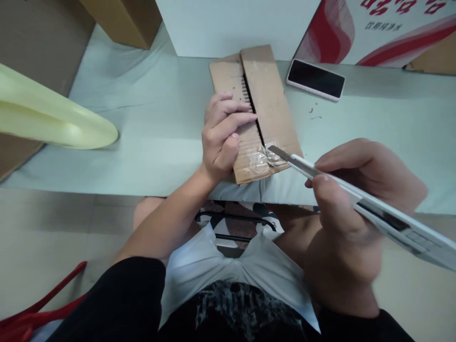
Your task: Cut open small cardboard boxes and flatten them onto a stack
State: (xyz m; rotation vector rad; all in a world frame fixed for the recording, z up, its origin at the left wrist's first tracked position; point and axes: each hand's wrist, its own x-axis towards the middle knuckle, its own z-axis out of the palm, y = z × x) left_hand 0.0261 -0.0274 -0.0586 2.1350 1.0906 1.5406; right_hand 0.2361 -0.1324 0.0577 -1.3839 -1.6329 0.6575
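A flat brown cardboard box [265, 95] lies on the pale table [160, 137], with a dark slit running down its middle seam and clear tape at its near end. My left hand [221, 137] presses down on the box's left flap, fingers curled over the slit's edge. My right hand [351, 213] grips a white utility knife [356, 194]. Its blade tip rests on the taped near end of the seam.
A black phone [316, 79] in a white case lies to the right of the box. A pale yellow plastic piece [53, 118] juts in from the left. Cardboard boxes [124, 19] and a red-and-white carton [377, 28] stand at the back. Red straps [32, 313] lie on the floor.
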